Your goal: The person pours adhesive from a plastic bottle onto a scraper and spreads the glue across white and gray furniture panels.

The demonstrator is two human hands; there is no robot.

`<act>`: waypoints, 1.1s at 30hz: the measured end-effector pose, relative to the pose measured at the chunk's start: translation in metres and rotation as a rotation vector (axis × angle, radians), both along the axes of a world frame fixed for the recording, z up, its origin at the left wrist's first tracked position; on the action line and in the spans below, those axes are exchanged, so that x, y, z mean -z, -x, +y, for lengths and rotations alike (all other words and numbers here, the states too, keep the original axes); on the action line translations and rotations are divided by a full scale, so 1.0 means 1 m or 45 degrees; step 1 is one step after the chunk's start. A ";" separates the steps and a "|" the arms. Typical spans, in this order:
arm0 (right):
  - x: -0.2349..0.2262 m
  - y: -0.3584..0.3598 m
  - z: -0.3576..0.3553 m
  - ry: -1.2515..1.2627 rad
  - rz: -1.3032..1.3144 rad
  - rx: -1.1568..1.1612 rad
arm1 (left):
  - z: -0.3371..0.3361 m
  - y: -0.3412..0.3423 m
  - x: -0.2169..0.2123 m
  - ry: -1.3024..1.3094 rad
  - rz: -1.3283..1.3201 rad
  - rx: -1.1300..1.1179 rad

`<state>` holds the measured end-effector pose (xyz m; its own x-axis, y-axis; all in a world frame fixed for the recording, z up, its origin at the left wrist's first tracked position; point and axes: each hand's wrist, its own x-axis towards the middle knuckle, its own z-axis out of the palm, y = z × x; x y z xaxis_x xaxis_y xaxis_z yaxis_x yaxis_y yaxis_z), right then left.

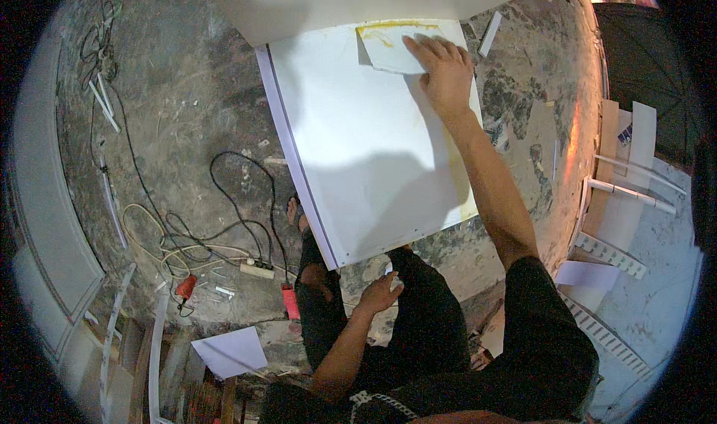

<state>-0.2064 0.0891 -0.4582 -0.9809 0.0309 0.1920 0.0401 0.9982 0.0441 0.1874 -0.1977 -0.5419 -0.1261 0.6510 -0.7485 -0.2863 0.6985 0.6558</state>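
Note:
A large white panel (358, 125) with a purple-tinted left edge stands in front of me, its near end above my knees. My right hand (447, 73) lies at its far right, fingers spread over a small white flat piece (392, 54). Yellow glue-like smears run along that piece's far edge, and yellowish stains mark the panel's right side. My left hand (379, 294) is low between my legs, closed around a small whitish object (396, 282), mostly hidden by the fingers.
A larger pale board (343, 2) rises at the panel's far end. Left on the stained floor lie tangled cables (179, 241), a power strip (257, 270) and a red tool-like object (187, 286). White strips (612, 192) and boards lean at right. A white sheet (231, 352) lies lower left.

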 end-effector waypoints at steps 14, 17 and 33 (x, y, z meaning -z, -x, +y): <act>0.009 0.010 0.015 0.060 0.079 -0.063 | 0.008 -0.013 0.007 0.009 0.025 -0.091; 0.001 -0.003 0.008 0.041 0.029 -0.048 | 0.003 -0.016 0.009 -0.014 0.047 -0.155; -0.001 0.007 0.010 0.051 -0.065 -0.005 | 0.007 -0.006 0.001 0.020 -0.012 -0.128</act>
<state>-0.2132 0.0991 -0.4574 -0.9895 0.0338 0.1404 0.0350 0.9994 0.0061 0.1930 -0.1907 -0.5426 -0.1831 0.6235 -0.7601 -0.3612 0.6764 0.6419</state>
